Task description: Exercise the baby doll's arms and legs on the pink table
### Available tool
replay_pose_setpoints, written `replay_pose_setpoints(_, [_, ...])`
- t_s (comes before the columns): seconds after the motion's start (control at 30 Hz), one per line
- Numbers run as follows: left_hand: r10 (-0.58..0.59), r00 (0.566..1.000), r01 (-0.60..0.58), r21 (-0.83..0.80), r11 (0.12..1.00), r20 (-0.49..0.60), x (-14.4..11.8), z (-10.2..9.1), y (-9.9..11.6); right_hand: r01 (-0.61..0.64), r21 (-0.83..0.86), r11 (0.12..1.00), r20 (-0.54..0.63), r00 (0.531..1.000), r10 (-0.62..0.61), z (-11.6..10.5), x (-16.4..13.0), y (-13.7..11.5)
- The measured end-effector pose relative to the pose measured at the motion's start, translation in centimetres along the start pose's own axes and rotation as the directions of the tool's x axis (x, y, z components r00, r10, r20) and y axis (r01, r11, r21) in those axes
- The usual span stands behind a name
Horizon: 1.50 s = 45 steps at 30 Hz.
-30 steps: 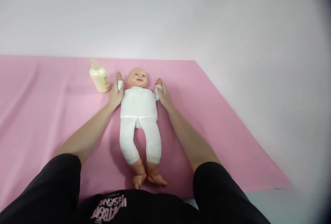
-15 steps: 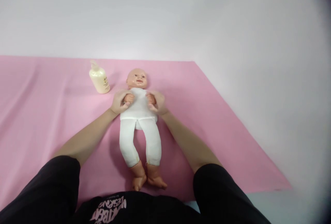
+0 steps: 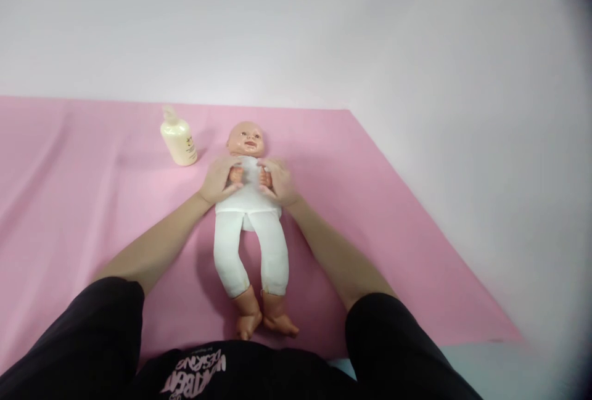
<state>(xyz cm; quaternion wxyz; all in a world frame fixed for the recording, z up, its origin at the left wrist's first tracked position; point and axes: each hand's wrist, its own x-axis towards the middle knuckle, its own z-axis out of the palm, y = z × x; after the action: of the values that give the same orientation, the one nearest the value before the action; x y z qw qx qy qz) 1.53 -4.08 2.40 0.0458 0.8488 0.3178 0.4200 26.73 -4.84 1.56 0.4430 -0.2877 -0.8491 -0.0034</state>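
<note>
Brought in from beside its head, the fists (image 3: pixel 265 177) of the doll (image 3: pixel 248 203) on the pink sheet (image 3: pixel 370 252) reach its chest without meeting, left hand (image 3: pixel 217 181) and right hand (image 3: pixel 281 183) each wrapped around one.

My bare right hand (image 3: pixel 280 182) could pass rightward over the pink sheet (image 3: pixel 370 221); a pale-yellow plastic pump bottle (image 3: pixel 179 142) bars the way forward-left of my bare left hand (image 3: pixel 215 180).

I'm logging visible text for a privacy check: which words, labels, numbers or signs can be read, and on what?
"DESIRING", probably: pink lettering on the black cloth shirt.
"HEARTBEAT", probably, distorted: same shirt.
Small line above: too small to read.
Dark print on the pale-yellow plastic pump bottle: too blurred to read.
</note>
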Motion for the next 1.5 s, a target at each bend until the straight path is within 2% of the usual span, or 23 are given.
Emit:
replay_pose_setpoints(0.07, [-0.068,0.992,0.071,0.019,0.997,-0.106,0.0,0.2,-0.9,-0.140,-0.001,0.990,-0.073,0.988,0.139,0.2,-0.2,1.2])
replay_pose_setpoints(0.13, [-0.148,0.969,0.155,0.021,0.988,-0.199,0.0,0.6,-2.0,-0.271,0.005,0.963,-0.146,0.952,0.269,0.5,-0.5,2.4])
replay_pose_setpoints(0.2, [-0.226,0.940,0.236,0.005,0.972,-0.255,0.0,1.0,-3.2,-0.337,0.020,0.941,-0.182,0.925,0.335,0.7,-0.7,3.5])
replay_pose_setpoints(0.3, [-0.289,0.924,0.292,-0.024,0.956,-0.252,-0.1,1.4,-4.8,-0.387,0.047,0.921,-0.180,0.903,0.389,1.0,-1.2,5.3])
replay_pose_setpoints(0.43, [-0.391,0.902,0.371,-0.135,0.919,-0.184,-0.3,1.5,-5.9,-0.513,0.143,0.847,-0.126,0.839,0.529,1.4,-2.4,7.5])
replay_pose_setpoints(0.6, [-0.494,0.844,0.449,-0.230,0.863,-0.207,-0.8,1.8,-6.8,-0.548,0.221,0.806,-0.090,0.812,0.577,1.8,-2.9,8.4])
replay_pose_setpoints(0.7, [-0.540,0.797,0.477,-0.267,0.837,-0.271,-0.9,1.8,-6.9,-0.512,0.260,0.819,-0.138,0.819,0.557,1.6,-2.5,7.7])
replay_pose_setpoints(0.77, [-0.515,0.786,0.433,-0.292,0.853,-0.341,-0.8,1.7,-6.3,-0.464,0.275,0.842,-0.199,0.829,0.522,1.3,-2.2,7.0])
replay_pose_setpoints(0.83, [-0.426,0.807,0.338,-0.272,0.901,-0.409,-0.6,1.3,-5.3,-0.407,0.252,0.878,-0.265,0.844,0.467,0.9,-2.0,6.2])
replay_pose_setpoints(0.9, [-0.302,0.857,0.221,-0.231,0.948,-0.418,-0.5,0.9,-4.0,-0.337,0.206,0.919,-0.311,0.868,0.388,0.6,-2.0,5.2])
replay_pose_setpoints(0.97, [-0.191,0.924,0.121,-0.220,0.968,-0.332,-0.6,0.4,-2.6,-0.261,0.176,0.949,-0.325,0.895,0.306,0.3,-2.0,4.1])
replay_pose_setpoints(1.03, [-0.088,0.983,0.057,-0.193,0.980,-0.158,-0.7,-0.1,-1.3,-0.175,0.140,0.974,-0.263,0.942,0.208,0.1,-2.0,3.1])
replay_pose_setpoints(1.13, [0.065,0.997,-0.067,-0.081,0.994,-0.029,-0.6,-0.9,0.1,-0.014,0.003,1.000,-0.078,0.997,0.015,-0.1,-1.4,1.7])
replay_pose_setpoints(1.2, [0.095,0.995,-0.095,-0.021,0.995,0.014,-0.4,-1.1,0.6,0.069,-0.077,0.995,-0.006,0.998,-0.070,-0.3,-0.9,1.0])
replay_pose_setpoints(1.27, [0.086,0.995,-0.087,0.017,0.996,0.043,-0.2,-1.2,0.7,0.127,-0.109,0.986,-0.002,0.992,-0.128,-0.3,-0.6,0.6])
replay_pose_setpoints(1.37, [0.070,0.997,-0.072,0.038,0.997,0.045,-0.3,-0.9,0.4,0.124,-0.092,0.988,-0.009,0.992,-0.126,-0.3,-0.6,0.7])
replay_pose_setpoints(1.43, [0.027,1.000,-0.027,0.038,0.999,0.013,-0.5,-0.6,0.0,0.027,-0.057,0.998,-0.008,1.000,-0.027,-0.1,-0.9,1.1])
replay_pose_setpoints(1.5, [-0.052,0.997,0.054,0.034,0.998,-0.056,-0.6,-0.2,-0.5,-0.121,-0.019,0.992,-0.040,0.992,0.121,0.2,-1.2,1.8])
